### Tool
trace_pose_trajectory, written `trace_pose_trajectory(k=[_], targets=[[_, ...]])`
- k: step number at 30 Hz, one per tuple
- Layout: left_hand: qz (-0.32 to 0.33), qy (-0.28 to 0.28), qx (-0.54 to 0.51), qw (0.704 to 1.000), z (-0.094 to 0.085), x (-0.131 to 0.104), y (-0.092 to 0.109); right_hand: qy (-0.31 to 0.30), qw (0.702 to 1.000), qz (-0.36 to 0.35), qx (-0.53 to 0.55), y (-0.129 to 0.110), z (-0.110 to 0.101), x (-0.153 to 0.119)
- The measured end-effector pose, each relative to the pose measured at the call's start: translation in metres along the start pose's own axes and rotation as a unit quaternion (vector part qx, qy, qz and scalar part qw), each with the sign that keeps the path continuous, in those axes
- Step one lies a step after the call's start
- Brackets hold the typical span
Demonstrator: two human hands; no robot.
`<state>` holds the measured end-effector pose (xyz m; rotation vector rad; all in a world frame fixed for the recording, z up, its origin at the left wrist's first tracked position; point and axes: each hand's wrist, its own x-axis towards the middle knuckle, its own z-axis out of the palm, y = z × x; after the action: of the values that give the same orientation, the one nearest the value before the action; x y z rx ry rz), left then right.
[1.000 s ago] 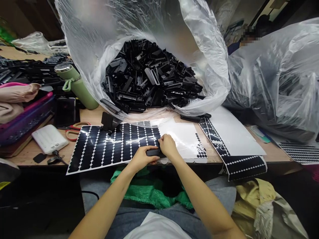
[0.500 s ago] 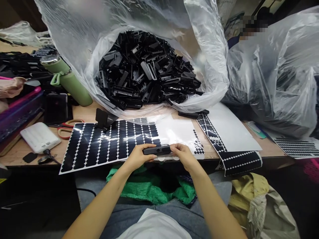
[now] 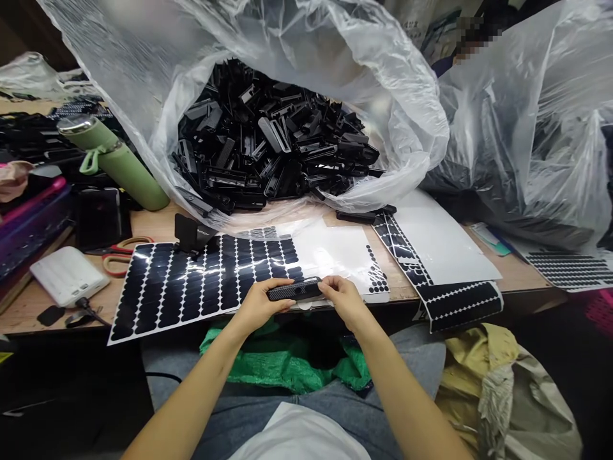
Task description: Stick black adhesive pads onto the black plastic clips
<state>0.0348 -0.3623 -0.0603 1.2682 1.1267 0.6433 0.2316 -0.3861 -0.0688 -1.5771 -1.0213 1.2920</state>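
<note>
1. While both hands are on the black piece [image 3: 294, 291], it sits level just above the near table edge: long, slim, rounded at the ends, with a woven, carbon-fiber-looking texture on the face.
2. Left hand [image 3: 261, 305] has its left end gripped, thumb below and fingers above. Right hand [image 3: 345, 300] is pinching the right end between thumb and fingertips.
3. Right behind that there's a glossy sticker sheet [image 3: 160, 291], dark rounded shapes in columns with scalloped white gaps, catching a lot of glare. Pale paper [image 3: 330, 249] lies at its right, with little black dots along one side.
4. Big crinkly, see-through plastic bag [image 3: 419, 121] gapes open behind the sheets, stuffed with hard black plastic parts [image 3: 272, 153], kinda shiny, all jumbled.
5. Over on the left: matte green flask [image 3: 134, 176] tilted, with a metal lid, red-handled scissors [image 3: 117, 259], and a smooth white power bank [image 3: 69, 276] with rounded corners.
6. Off to the right, a plain white sheet [image 3: 445, 246] lies over a dark sticker strip [image 3: 462, 300] that curls over the edge of the wood-grain table [image 3: 397, 275]. Crumpled green woven fabric [image 3: 282, 367] is below, by the lap.
</note>
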Motion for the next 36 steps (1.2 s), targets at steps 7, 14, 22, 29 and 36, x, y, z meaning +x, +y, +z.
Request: trace_pose_trajectory(k=[7,14,22,29,36], targets=[[0.014,0.005,0.022,1.0,0.0,0.001,-0.001,0.039,0.997,-0.031,-0.066,0.002,0.003,-0.003],[0.012,0.005,0.035,0.999,0.0,-0.001,-0.001,0.052,0.991,-0.036,-0.12,-0.002,0.004,-0.006],[-0.013,0.006,0.038,0.999,0.003,-0.011,0.006,0.134,0.985,-0.075,-0.077,-0.002,0.011,-0.01],[0.113,-0.078,0.278,0.951,-0.01,-0.023,0.038,0.149,0.987,-0.062,-0.006,0.01,-0.011,-0.013],[0.086,0.302,0.549,0.775,-0.093,0.12,0.072,0.082,0.986,-0.112,-0.095,-0.013,0.01,-0.008]])
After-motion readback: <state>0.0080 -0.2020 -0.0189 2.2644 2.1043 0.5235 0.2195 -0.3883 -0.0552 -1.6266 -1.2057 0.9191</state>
